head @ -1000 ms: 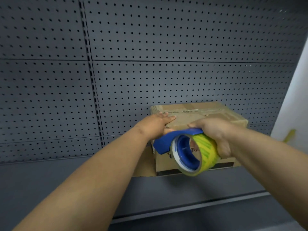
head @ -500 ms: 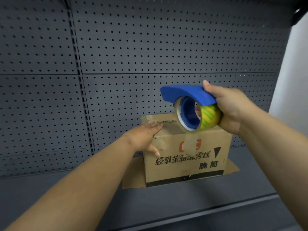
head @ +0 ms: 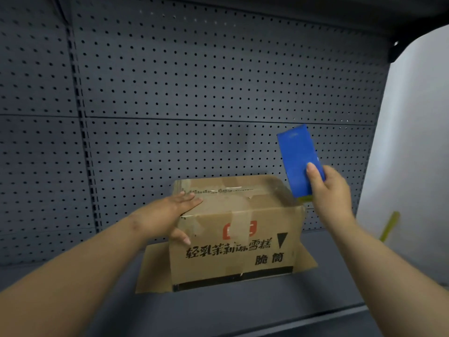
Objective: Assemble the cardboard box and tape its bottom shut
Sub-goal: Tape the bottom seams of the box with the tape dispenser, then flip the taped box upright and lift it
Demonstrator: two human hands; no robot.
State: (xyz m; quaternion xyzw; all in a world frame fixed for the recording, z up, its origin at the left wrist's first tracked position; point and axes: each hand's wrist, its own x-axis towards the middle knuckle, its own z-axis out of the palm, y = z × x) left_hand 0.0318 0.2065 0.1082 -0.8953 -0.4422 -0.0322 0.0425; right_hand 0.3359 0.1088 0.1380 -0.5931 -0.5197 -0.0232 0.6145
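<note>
Dark grey pegboard back panel [head: 218, 81], perforated w/ regular rows of small holes, fills far side; slotted vertical upright [head: 81, 142] at left, betw. two panel sections; horizontal seam across panel approx. mid-height; dark grey shelf [head: 243, 310] along near edge; dark overhang [head: 364, 10] top right; pale wall [head: 418, 142] at right; yellowish strip [head: 390, 226], blurred, leaning against it.

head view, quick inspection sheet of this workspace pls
surface: dark grey shelf, box standing on it
job's things: cardboard box upside down, taped on top, lower flaps splayed on the shelf; blue tape dispenser raised beside the box's right end
clutter: nothing seen
grippers: left hand flat on the box's top left corner; right hand holds the dispenser
cables: nothing seen
surroundings: grey pegboard behind, white wall at right
</note>
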